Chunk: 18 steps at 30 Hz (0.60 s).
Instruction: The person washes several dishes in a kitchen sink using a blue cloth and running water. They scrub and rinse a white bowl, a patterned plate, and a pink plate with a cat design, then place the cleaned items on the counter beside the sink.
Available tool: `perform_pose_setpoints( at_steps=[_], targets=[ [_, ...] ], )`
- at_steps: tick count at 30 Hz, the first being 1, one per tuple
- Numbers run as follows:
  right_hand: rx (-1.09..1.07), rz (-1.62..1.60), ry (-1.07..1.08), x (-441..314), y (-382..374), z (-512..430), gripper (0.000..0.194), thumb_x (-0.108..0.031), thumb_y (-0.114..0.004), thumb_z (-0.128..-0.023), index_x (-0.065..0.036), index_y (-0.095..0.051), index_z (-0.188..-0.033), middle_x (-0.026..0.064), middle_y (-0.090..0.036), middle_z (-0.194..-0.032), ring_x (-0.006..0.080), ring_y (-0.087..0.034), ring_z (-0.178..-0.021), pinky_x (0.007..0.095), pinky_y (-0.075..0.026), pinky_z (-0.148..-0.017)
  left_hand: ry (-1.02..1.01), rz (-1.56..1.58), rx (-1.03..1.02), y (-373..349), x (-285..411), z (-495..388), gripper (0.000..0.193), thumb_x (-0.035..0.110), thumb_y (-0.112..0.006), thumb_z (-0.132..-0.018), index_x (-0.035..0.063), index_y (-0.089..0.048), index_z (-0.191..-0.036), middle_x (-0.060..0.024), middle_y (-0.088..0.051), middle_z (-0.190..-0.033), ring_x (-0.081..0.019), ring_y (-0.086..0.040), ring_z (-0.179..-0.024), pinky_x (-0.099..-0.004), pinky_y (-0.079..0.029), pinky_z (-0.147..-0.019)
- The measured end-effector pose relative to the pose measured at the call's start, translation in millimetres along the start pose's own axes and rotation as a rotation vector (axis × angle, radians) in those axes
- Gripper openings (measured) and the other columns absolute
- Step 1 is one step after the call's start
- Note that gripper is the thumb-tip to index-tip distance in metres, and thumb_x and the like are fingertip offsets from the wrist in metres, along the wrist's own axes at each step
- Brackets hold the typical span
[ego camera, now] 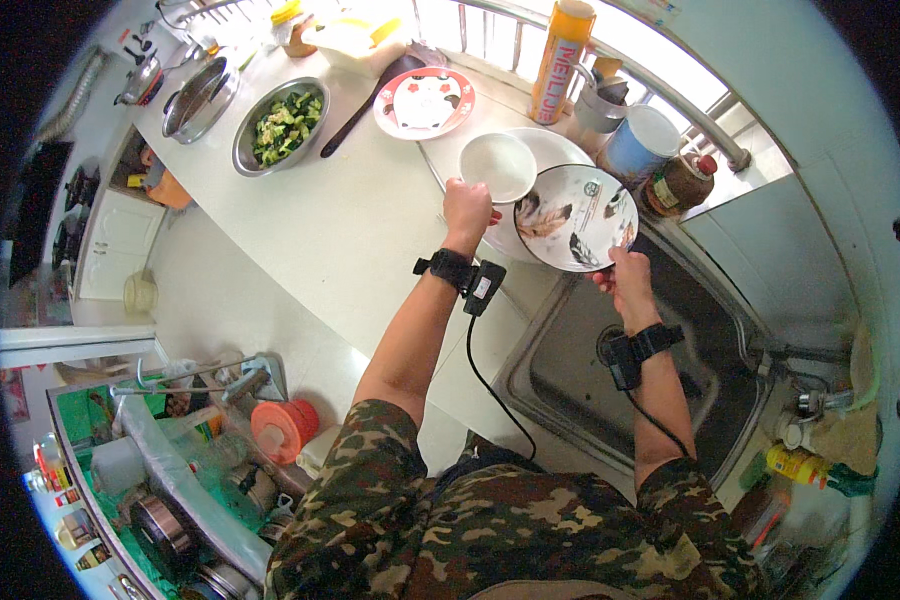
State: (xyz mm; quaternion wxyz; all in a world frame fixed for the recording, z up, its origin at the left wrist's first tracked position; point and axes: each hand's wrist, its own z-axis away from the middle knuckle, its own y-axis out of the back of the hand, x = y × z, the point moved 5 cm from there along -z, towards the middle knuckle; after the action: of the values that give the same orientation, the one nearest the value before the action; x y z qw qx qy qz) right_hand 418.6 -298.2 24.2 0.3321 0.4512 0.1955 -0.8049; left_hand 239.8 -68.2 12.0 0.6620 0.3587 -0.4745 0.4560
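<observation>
My left hand (469,212) grips the near rim of a small white bowl (497,166). In my right hand (624,279) is the lower right edge of a round plate with a feather pattern (570,217), held beside the bowl. Behind both lies a larger white dish (555,148) on the counter, partly covered by them. A red-rimmed plate with a cartoon face (424,103) rests on the counter to the upper left. Farther left stands a steel bowl of chopped green vegetables (289,127), with a dark long-handled utensil (360,116) between them.
The sink basin (585,352) lies below my right hand. Along the window stand an orange cylindrical box (562,64), a utensil holder (601,109), a blue canister (641,142) and a red-capped bottle (682,184). A steel pot (201,97) stands at the counter's far left.
</observation>
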Motion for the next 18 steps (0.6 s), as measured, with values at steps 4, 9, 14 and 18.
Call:
perform_pose_setpoints(
  at_steps=[4, 9, 14, 18],
  targets=[
    [-0.024, 0.024, -0.023, 7, -4, -14, 0.032, -0.026, -0.048, -0.091, 0.003, -0.060, -0.088, 0.0138, -0.065, -0.067, 0.0131, -0.055, -0.045, 0.0248, -0.039, -0.039, -0.029, 0.091, 0.177, 24, 9, 16, 0.018, 0.007, -0.046, -0.086, -0.0102, -0.046, -0.088, -0.0176, -0.060, -0.062, -0.0234, -0.062, -0.045, -0.0305, -0.050, -0.037],
    [0.043, 0.261, -0.039, 13, -13, -33, 0.039, -0.031, -0.046, -0.092, 0.004, -0.059, -0.080, 0.0135, -0.063, -0.059, 0.0163, -0.055, -0.039, 0.0274, -0.037, -0.033, -0.037, 0.156, 0.314, 67, 2, 25, 0.022, 0.009, -0.044, -0.086, -0.0118, -0.051, -0.086, -0.0162, -0.061, -0.062, -0.0205, -0.060, -0.045, -0.0293, -0.048, -0.039],
    [0.056, 0.324, -0.054, 14, -24, -37, 0.039, -0.034, -0.050, -0.091, 0.001, -0.059, -0.077, 0.0118, -0.061, -0.057, 0.0137, -0.052, -0.037, 0.0251, -0.033, -0.032, 0.022, 0.145, 0.304, 102, -16, 22, 0.025, 0.009, -0.044, -0.087, -0.0130, -0.055, -0.084, -0.0149, -0.060, -0.060, -0.0205, -0.060, -0.044, -0.0284, -0.047, -0.037],
    [0.040, 0.353, -0.035, 12, -31, -38, 0.042, -0.037, -0.053, -0.091, 0.001, -0.058, -0.074, 0.0116, -0.060, -0.056, 0.0127, -0.051, -0.037, 0.0243, -0.032, -0.032, 0.102, 0.042, 0.165, 115, -18, 18, 0.025, 0.012, -0.046, -0.089, -0.0104, -0.056, -0.085, -0.0150, -0.061, -0.061, -0.0203, -0.061, -0.045, -0.0267, -0.047, -0.036]
  ],
)
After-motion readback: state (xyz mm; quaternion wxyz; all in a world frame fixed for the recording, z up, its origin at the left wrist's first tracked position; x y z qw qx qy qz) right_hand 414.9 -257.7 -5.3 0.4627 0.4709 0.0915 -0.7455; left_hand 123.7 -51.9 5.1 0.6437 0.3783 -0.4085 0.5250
